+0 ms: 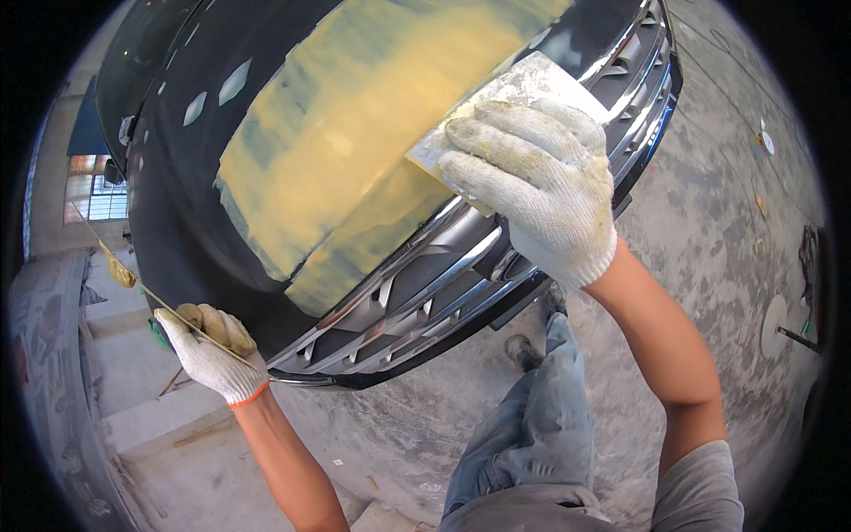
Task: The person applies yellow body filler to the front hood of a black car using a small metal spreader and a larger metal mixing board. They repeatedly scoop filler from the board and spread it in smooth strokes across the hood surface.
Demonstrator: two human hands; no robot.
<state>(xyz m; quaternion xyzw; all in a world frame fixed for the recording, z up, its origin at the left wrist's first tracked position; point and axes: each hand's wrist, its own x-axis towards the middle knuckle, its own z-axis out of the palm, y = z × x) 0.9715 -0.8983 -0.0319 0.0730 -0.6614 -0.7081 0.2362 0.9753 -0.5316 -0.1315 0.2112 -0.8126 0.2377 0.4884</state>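
Observation:
My right hand (536, 177), in a whitish knit glove, is closed on a flat, pale putty spreader (541, 78) with smeared faces. The spreader lies against the front edge of a black car hood (186, 239), just above the grille. A broad coat of yellow putty (346, 133) covers much of that hood, streaky and thin toward its borders. At the lower left my left hand (213, 346), also gloved, grips a thin board (160, 300) seen nearly edge-on. A lump of yellowish putty (121, 272) clings to the board beyond my fingers.
The chrome-barred grille (425, 284) curves along the car's front, close under my right hand. My legs in jeans (532, 426) stand on a stained concrete floor (709, 266). Pale bare patches (234, 82) dot the hood's left side. A round disc (782, 326) is at far right.

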